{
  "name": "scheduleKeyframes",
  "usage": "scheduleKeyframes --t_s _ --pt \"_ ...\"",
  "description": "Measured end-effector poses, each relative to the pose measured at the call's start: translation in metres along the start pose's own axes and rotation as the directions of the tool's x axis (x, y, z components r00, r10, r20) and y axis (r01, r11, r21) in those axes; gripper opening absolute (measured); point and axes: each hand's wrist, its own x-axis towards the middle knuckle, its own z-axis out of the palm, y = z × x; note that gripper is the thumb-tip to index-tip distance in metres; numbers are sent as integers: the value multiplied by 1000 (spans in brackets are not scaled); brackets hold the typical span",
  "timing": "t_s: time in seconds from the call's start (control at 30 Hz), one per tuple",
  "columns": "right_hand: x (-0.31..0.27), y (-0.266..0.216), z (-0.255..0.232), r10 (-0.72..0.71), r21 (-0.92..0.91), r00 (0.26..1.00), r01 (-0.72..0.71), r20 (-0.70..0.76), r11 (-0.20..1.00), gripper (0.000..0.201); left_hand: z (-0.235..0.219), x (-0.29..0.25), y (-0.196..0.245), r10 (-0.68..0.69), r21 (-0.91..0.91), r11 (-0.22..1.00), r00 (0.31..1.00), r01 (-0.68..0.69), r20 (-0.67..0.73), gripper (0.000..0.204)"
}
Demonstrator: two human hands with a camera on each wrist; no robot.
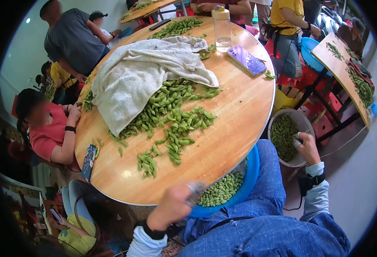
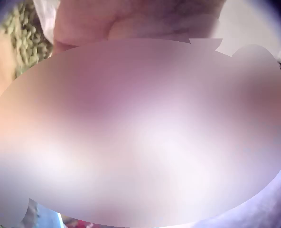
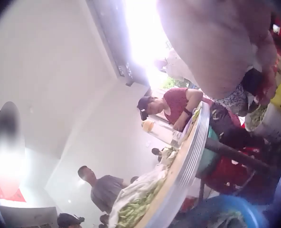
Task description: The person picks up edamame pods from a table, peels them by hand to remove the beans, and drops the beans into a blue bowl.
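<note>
While shelling seems underway — right hand [image 1: 307, 150] at basket [image 1: 306, 124], left hand [image 1: 171, 207] by basin [image 1: 252, 175] | fingers' grip, both: cannot tell | next: likely fresh pods [image 1: 165, 103]

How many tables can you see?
3: the round table in front, the right table and the far table at the top. More may be hidden.

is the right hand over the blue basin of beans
No, the right hand is at the white basket, away from that basin.
</note>
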Motion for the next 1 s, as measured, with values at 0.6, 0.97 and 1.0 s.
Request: scheduleKeyframes --t_s 0.6,0.97,1.0 --pt "-14 -177 94 -405 672 785 -20 469 740 23 -27 29 -45 -345 -87 930 766 358 -542 10" --pt "-20 -186 120 -454 768 630 -418 630 486 20 25 6 -8 -361 -526 823 913 216 -189 17" --pt "-21 -183 122 -472 779 634 -380 612 500 19 22 7 -7 -326 -501 831 941 241 -88 14"
